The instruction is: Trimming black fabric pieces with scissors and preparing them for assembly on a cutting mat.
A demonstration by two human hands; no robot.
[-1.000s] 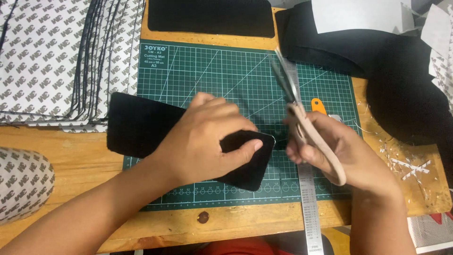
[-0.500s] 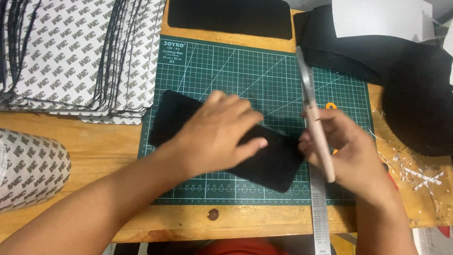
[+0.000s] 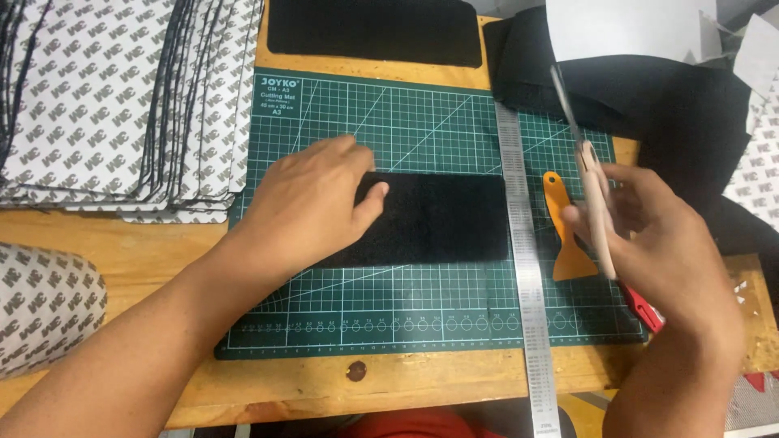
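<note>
My left hand (image 3: 312, 203) lies flat, fingers spread, on the left part of a black fabric rectangle (image 3: 438, 219), pinning it to the green cutting mat (image 3: 389, 113). The piece lies level across the mat's middle, its right edge just beside the steel ruler (image 3: 527, 268) that runs down the mat. My right hand (image 3: 657, 243) is curled around the handles of a pair of scissors (image 3: 588, 174), lifted clear of the mat; the blades point away from me and look closed or nearly so, though blur keeps me from being sure. An orange-handled scraper (image 3: 568, 231) lies between the ruler and that hand. I judge this as the positioning step: fabric set and held, nothing being cut. The next move calls for bringing the blades to an edge while my left palm keeps the piece from creeping.
</note>
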